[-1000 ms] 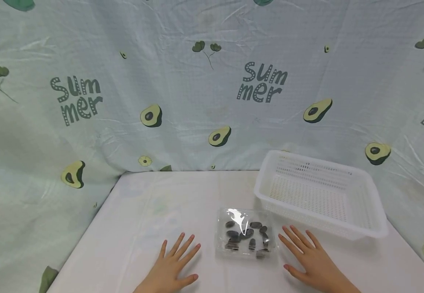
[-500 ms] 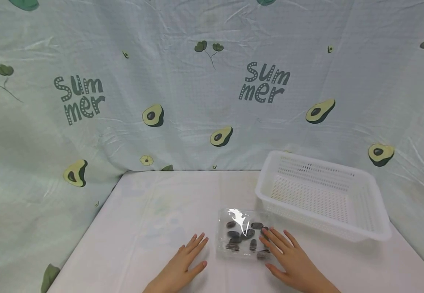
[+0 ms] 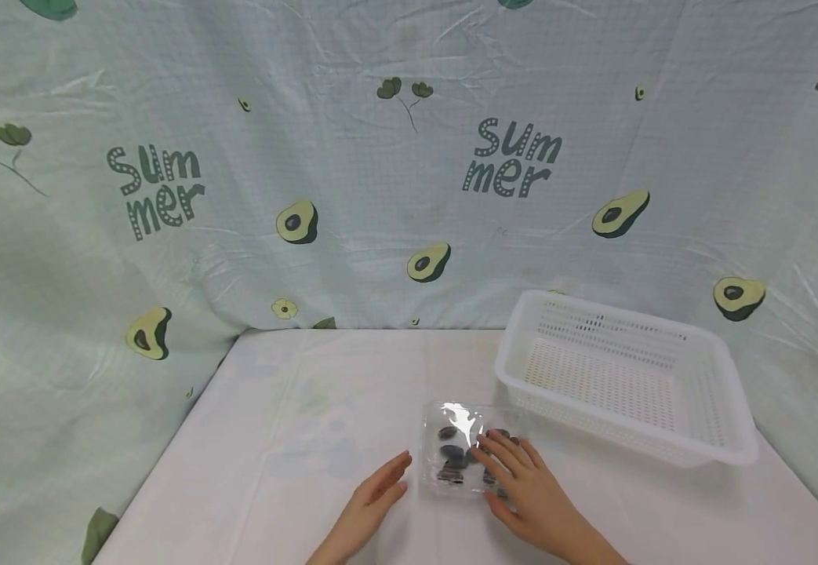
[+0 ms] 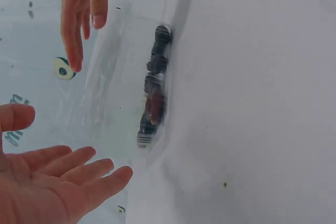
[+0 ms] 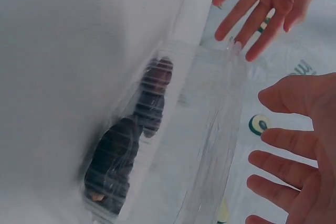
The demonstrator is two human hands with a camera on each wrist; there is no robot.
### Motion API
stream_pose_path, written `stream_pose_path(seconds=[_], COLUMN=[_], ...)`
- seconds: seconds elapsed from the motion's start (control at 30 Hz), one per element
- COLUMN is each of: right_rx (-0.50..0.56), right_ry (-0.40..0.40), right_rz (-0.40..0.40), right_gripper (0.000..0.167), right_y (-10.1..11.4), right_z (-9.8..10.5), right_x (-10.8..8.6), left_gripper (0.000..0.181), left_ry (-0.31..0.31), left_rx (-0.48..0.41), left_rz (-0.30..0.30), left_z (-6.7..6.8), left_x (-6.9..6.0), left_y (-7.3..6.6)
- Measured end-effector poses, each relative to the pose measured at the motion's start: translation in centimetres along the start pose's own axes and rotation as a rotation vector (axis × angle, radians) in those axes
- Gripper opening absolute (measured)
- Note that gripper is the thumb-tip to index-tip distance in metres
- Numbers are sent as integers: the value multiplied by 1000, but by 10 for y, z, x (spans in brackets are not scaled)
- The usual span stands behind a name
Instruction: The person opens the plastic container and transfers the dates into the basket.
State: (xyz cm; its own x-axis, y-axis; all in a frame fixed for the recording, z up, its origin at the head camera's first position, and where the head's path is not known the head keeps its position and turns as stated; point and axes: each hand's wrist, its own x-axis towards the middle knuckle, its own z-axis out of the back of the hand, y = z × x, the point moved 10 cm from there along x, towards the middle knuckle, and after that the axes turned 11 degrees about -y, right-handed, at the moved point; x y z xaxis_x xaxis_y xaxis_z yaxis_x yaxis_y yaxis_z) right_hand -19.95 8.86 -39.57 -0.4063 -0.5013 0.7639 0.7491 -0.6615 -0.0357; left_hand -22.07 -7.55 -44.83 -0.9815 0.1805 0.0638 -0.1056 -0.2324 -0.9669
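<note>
A clear plastic box (image 3: 431,463) lies on the white table, with several dark oval pieces (image 3: 452,453) at its bottom. Just left of the box, my left hand (image 3: 365,506) is turned on its side, fingers extended, holding nothing. My right hand (image 3: 532,498) hovers over the box's right part with fingers spread, hiding some of the pieces. Both wrist views show the clear box (image 4: 113,77) (image 5: 178,166) from the side with the dark pieces (image 4: 156,87) (image 5: 115,156) low inside it; a gap shows between each hand (image 4: 63,184) (image 5: 299,156) and its walls.
A white perforated basket (image 3: 599,384) stands at the table's back right, behind the box. Patterned cloth (image 3: 352,157) hangs behind the table (image 3: 296,408) and along its left side.
Both hands have moved inward: my left hand came right and turned from palm down onto its side, while my right hand moved left over the box. The box has stayed in place.
</note>
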Motion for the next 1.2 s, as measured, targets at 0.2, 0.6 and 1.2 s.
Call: stream_pose_path(seconds=[0.2,0.6,1.2], right_rx=[15,46,-43], right_ry=[-43,-54,-22], right_rz=[-15,-78,0], right_gripper=[41,42,34], right_y=[9,18,31], right_z=[-5,-27,-51], right_x=[14,33,25], left_gripper=[55,55,19], left_ry=[-61,-237,-210], left_rx=[-265,-722,-705], left_rz=[239,472,497], left_z=[-3,-7,-35], left_x=[1,3,10], left_y=[19,44,63])
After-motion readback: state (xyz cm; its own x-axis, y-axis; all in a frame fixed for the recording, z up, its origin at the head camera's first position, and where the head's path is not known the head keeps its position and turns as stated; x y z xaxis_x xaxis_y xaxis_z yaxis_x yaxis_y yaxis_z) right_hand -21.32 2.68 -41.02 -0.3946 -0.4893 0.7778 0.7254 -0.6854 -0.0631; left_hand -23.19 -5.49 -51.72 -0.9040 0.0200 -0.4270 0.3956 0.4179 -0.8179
